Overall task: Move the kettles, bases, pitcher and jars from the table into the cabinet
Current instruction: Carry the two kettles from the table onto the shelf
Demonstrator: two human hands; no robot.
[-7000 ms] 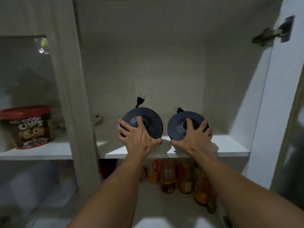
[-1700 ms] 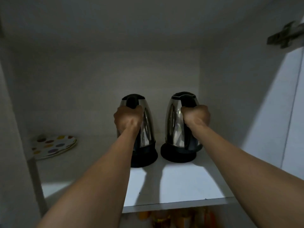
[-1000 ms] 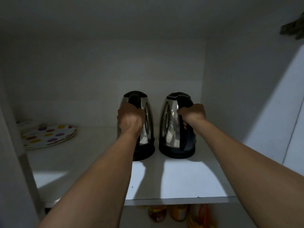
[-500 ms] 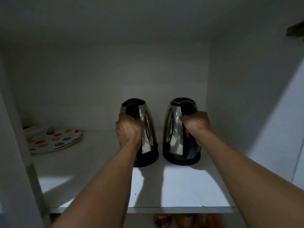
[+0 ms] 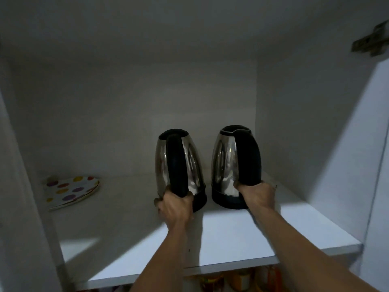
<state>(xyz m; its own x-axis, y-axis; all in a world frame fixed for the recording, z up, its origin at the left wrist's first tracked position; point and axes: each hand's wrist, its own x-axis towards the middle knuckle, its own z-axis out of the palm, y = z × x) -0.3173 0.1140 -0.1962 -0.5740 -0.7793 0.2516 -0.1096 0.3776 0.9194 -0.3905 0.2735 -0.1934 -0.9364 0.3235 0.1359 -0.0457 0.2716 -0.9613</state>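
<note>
Two steel kettles with black handles and lids stand side by side on their black bases at the back right of the upper cabinet shelf (image 5: 231,239). My left hand (image 5: 174,207) holds the bottom end of the left kettle's (image 5: 191,165) handle, fingers curled around it down by the base (image 5: 200,202). My right hand (image 5: 259,197) grips the bottom end of the right kettle's (image 5: 225,161) handle, just above its base (image 5: 223,200). Both handles face me.
A spotted plate (image 5: 71,190) lies at the shelf's left rear. The cabinet's right wall is close beside the right kettle. The open door (image 5: 374,165) and its hinge (image 5: 370,43) are on the right. Jars (image 5: 242,279) show on the shelf below.
Both hands have slid from the tops of the kettle handles down to their lower ends. The kettles stay on their bases in the same spot.
</note>
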